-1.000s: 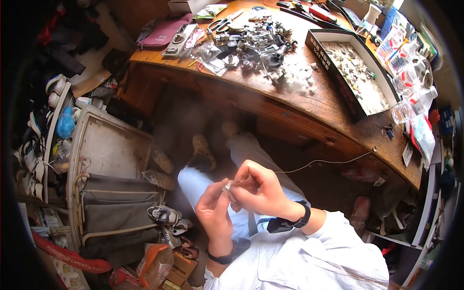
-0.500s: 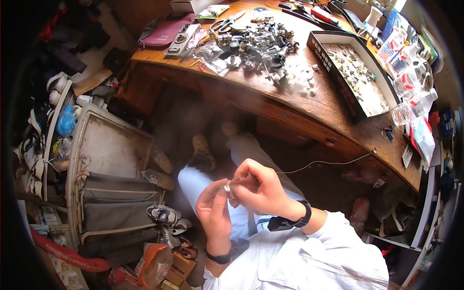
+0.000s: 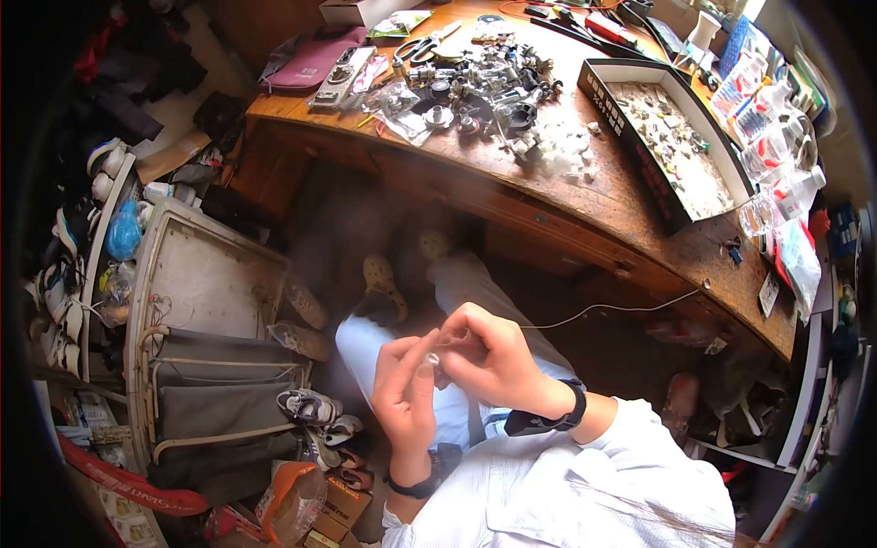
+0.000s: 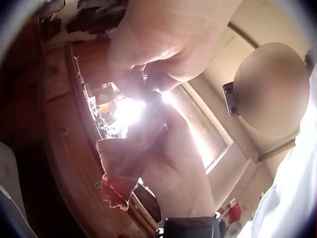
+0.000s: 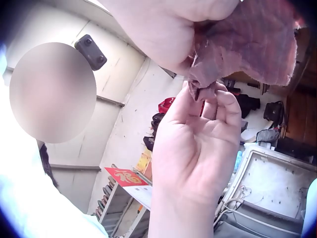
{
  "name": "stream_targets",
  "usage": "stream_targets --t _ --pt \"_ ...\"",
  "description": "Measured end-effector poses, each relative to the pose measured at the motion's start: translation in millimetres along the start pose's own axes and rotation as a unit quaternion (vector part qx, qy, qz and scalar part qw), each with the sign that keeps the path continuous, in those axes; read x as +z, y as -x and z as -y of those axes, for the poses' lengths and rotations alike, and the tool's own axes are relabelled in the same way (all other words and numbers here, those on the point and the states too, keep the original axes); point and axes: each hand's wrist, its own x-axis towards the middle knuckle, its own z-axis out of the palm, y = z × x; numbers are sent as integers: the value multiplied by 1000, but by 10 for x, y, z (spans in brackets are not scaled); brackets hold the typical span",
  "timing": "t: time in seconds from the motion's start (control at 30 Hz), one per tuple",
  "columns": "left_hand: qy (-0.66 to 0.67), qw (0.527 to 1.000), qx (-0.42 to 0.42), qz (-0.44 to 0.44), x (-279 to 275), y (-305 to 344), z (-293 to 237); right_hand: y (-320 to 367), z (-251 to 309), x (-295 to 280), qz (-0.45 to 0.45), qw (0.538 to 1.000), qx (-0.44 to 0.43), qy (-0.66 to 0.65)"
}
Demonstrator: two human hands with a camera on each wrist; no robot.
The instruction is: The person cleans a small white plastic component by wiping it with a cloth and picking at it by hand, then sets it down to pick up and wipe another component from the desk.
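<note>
Both hands meet over my lap, below the desk edge. My left hand pinches a small silver metal part between thumb and fingers. My right hand curls round a worn red cloth and presses it against the part. In the right wrist view the left hand pinches the cloth's lower corner. The left wrist view shows the cloth hanging from the right hand, with glare hiding the part. Both wrists wear black bands.
A wooden desk curves ahead, carrying a heap of metal parts, scissors, a pink pouch and a black tray of small pieces. A thin cable hangs from its edge. Shoes, a folded frame and bags crowd the floor at left.
My left fingers have closed in and risen toward the right hand, and the silver part now sits slightly lower between them. The right hand has barely shifted.
</note>
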Motion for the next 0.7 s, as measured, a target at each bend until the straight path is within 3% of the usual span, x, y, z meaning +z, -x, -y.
stream_targets --t 0.2,0.27,0.4,0.5,0.7 --pt "26 1000 0 -12 43 20 51 2 -13 -4 22 999 28 -4" --pt "143 987 -56 -43 68 67 107 1 -12 -1 33 999 24 -15" --pt "175 979 -85 -55 33 103 181 20 -71 -9 53 999 11 2" --pt "156 984 -73 -44 19 54 88 32 -50 -15 46 999 16 -12" --pt "-20 999 -24 -7 14 8 -31 38 -28 -43 18 998 24 -52"
